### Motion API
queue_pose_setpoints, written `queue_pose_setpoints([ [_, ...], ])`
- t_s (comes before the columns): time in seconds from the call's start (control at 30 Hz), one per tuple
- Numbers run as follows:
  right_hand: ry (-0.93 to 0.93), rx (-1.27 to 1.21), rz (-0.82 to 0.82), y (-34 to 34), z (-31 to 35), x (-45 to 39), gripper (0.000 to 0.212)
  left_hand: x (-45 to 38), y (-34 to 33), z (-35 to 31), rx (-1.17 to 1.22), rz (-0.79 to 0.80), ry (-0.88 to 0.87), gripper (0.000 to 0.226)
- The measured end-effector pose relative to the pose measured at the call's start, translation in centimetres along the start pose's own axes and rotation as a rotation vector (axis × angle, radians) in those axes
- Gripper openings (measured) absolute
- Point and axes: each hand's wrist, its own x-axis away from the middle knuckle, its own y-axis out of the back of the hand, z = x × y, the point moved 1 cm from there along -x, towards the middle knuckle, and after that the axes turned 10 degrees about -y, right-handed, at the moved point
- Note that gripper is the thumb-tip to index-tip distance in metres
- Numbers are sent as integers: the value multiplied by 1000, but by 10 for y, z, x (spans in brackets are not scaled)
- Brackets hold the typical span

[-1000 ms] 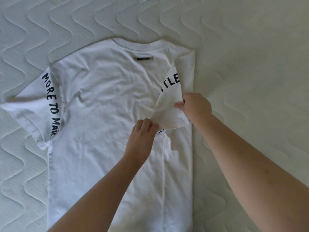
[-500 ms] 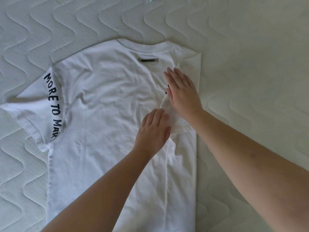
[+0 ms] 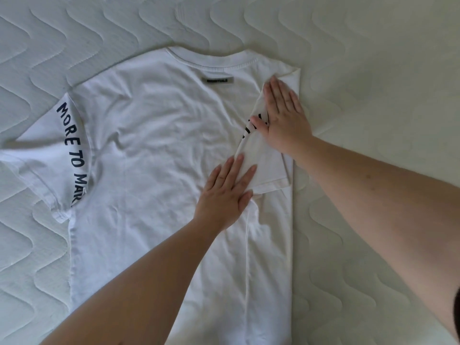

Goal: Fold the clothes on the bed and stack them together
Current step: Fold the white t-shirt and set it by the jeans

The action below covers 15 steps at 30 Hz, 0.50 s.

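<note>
A white T-shirt [image 3: 159,155] lies flat on the bed, collar away from me, with a small grey label below the collar. Its right side is folded inward in a long strip, and the right sleeve [image 3: 261,165] lies folded back over that strip. My right hand [image 3: 283,118] presses flat on the upper part of this sleeve, fingers spread, covering most of its black lettering. My left hand [image 3: 226,190] lies flat on the sleeve's lower corner and the shirt body. The left sleeve [image 3: 49,160], printed "MORE TO MAR", is spread out to the left.
The shirt rests on a white quilted mattress [image 3: 373,70] with a wavy stitch pattern that fills the view on all sides. No other clothes show in this frame.
Both hands let go of the pinched right sleeve and flattened onto it. My right hand slid up along the sleeve toward the shoulder; my left hand stayed pressing near the sleeve's lower corner.
</note>
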Motion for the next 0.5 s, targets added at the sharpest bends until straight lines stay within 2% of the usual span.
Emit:
queue_pose_setpoints([
  [0.13, -36, -5, -69, 6, 2, 17, 74, -3, 1, 4, 30, 76, 8, 60],
  [0.27, 1, -57, -175, 2, 7, 80, 64, -5, 6, 5, 69, 132, -1, 60],
  [0.4, 71, -42, -72, -26, 7, 153, 54, -3, 17, 1, 52, 140, 10, 61],
  [0.5, 11, -84, -17, -41, 1, 190, 53, 4, 29, -16, 36, 8, 128, 63],
])
